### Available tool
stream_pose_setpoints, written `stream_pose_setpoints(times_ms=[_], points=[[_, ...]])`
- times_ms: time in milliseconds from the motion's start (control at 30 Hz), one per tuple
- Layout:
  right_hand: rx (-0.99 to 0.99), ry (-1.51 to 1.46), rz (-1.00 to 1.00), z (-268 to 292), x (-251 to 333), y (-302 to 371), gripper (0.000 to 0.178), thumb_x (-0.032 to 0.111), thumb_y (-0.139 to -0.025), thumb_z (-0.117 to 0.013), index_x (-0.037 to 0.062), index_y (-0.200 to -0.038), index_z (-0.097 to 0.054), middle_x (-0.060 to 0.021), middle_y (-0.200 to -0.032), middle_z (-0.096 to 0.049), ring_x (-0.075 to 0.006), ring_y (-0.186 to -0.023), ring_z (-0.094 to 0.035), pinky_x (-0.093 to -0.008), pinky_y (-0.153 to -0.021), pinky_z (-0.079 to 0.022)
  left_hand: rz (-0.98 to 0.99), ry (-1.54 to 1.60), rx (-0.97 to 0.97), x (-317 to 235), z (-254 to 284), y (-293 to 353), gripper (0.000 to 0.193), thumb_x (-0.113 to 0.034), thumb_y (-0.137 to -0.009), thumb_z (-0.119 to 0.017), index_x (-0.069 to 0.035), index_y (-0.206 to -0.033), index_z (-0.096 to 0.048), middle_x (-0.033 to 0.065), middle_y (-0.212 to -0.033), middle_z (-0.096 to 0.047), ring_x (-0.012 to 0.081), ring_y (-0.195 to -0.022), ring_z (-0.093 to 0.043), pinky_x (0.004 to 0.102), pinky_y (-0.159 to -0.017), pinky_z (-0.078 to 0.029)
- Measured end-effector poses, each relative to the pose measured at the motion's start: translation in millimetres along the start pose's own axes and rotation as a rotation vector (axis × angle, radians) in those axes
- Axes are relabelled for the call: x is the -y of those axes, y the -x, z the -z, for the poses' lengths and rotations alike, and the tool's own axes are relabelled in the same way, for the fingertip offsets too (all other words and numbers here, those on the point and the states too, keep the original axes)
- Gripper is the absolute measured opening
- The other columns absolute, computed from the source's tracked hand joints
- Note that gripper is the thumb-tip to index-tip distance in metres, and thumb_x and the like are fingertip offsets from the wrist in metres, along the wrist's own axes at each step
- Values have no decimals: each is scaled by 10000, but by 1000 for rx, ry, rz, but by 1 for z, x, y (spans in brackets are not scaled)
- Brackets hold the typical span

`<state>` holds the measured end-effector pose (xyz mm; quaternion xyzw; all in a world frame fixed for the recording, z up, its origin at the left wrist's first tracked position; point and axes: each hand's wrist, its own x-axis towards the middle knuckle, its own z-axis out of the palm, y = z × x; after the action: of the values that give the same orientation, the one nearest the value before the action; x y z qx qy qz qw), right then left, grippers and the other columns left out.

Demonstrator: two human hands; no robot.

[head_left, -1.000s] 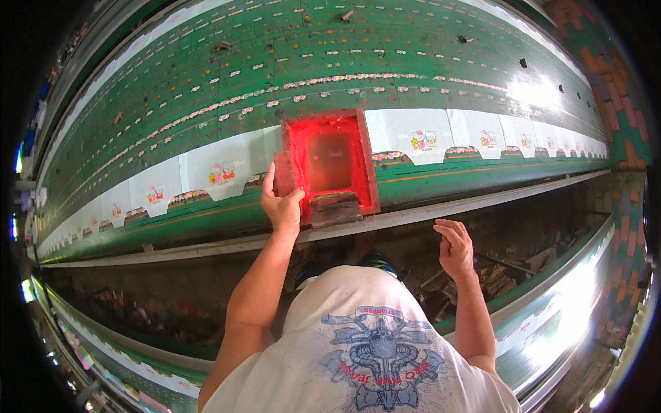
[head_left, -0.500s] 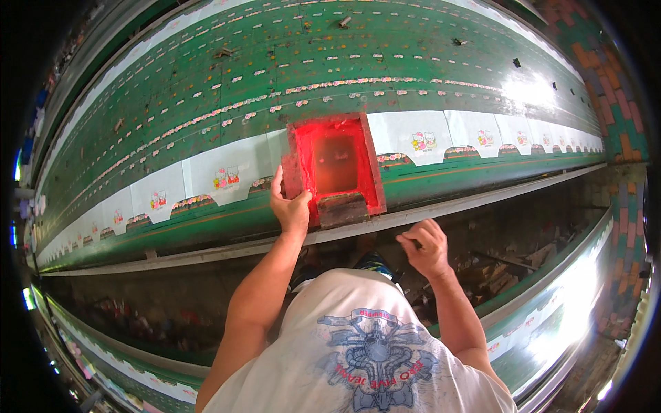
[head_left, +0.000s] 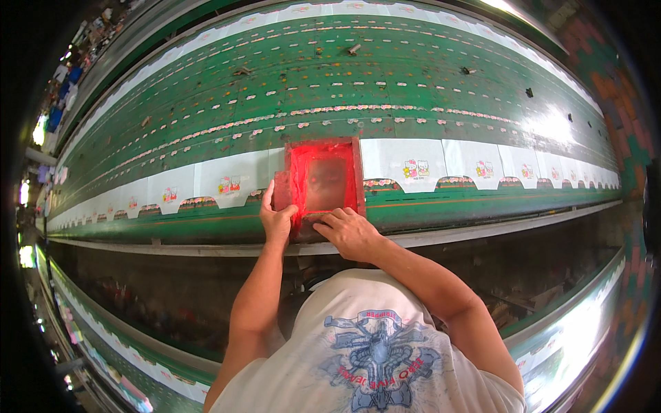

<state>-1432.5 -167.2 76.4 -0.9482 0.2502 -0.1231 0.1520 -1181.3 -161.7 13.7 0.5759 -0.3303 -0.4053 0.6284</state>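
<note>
A long green table (head_left: 427,208) stretches across the room, with white sheets (head_left: 465,155) bearing small cartoon prints in a row along its near side and a pale rail (head_left: 441,237) below. We see the red frame (head_left: 359,180) lying over that row, between printed sheets on both sides. The step in hand, we judge, is steadying the frame while taking hold at its near end; the next move seems to call for a firm left hold and even right-hand pressure. Our left hand (head_left: 275,220) clasps the frame's left side, thumb and fingers apart around the edge block. The frame lies just beyond our right hand (head_left: 351,233), whose curled fingers meet its near end; whether they grip anything, we cannot tell.
</note>
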Motion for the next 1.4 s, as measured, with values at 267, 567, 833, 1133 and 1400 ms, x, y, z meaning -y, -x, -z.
stream_pose_setpoints(times_ms=[267,567,833,1133,1400], points=[[167,-109,-82,27,-39,-34,482,47,-904,-710,105,-1381,-749,-165,-1187,-808,-400,-1109,-763,-523,-991,-602,42,73,-47,-4,-2,5,568,-33,-1080,-717,12,-1632,-590,129,-1531,-688,200,-1346,-672,366,-1179,-527],[-115,-49,-211,40,-109,-99,477,0,-900,-691,111,-1358,-767,-170,-1194,-813,-381,-1188,-744,-529,-1056,-565,125,3,62,-3,8,-9,647,26,-1033,-782,-6,-1640,-559,138,-1541,-685,224,-1399,-662,390,-1217,-505],[-134,85,-192,17,-67,-75,562,113,-867,-820,149,-1426,-764,-75,-1341,-774,-306,-1195,-717,-477,-1056,-533,54,-118,177,-11,17,-21,686,13,-1016,-799,22,-1647,-531,158,-1487,-704,227,-1338,-687,396,-1193,-521],[-113,61,-254,4,10,-27,550,47,-859,-709,138,-1396,-786,-99,-1377,-754,-309,-1217,-719,-466,-1061,-539,-24,-106,220,1,26,-25,682,-39,-1021,-810,24,-1641,-534,161,-1532,-654,225,-1350,-655,409,-1202,-510],[-35,39,-290,-4,32,-4,553,100,-889,-782,121,-1441,-755,-71,-1438,-693,-293,-1330,-632,-461,-1126,-510,-22,-44,267,8,26,-35,705,13,-1033,-753,50,-1669,-451,150,-1351,-742,197,-1198,-727,379,-1105,-574]])
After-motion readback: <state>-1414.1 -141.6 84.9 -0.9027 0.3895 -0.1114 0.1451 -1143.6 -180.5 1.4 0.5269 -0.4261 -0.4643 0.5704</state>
